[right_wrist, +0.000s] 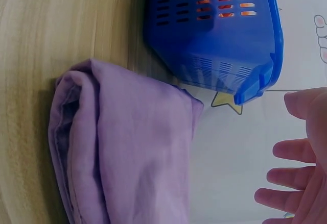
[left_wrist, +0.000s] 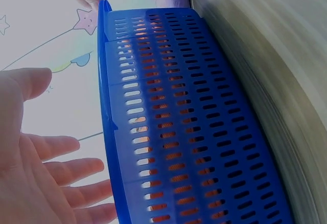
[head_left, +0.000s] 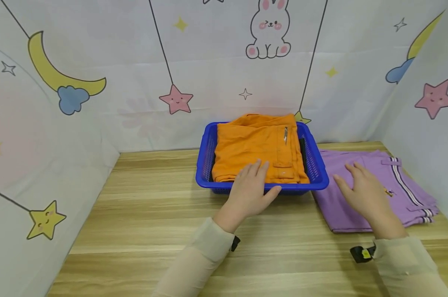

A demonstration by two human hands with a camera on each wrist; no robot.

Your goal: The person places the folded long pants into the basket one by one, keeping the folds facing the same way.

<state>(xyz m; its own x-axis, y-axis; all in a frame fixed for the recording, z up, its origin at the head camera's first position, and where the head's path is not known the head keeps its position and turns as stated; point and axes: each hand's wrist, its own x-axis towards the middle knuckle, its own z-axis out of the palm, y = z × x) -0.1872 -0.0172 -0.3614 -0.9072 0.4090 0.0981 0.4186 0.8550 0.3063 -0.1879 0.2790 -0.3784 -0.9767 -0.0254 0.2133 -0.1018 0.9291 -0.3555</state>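
Observation:
A blue plastic basket [head_left: 201,165] with slotted walls stands at the back of the table. In it lies a folded orange garment [head_left: 253,144] with a buttoned flap and a small silvery strip. Over the basket's front rim is my left hand [head_left: 249,192], its fingers extended toward the orange cloth; the left wrist view shows these fingers spread beside the rim, gripping nothing. To the right of the basket, a folded purple garment [head_left: 342,206] with striped trim lies on the table. My right hand [head_left: 366,196] hovers above it with loose fingers, apart from the cloth in the right wrist view.
Something dark [head_left: 302,152] shows beside the orange cloth inside the basket. The wooden tabletop [head_left: 149,214] extends left of and in front of it. White cloth walls [head_left: 134,82] printed with stars, moons and a rabbit enclose the back and both sides.

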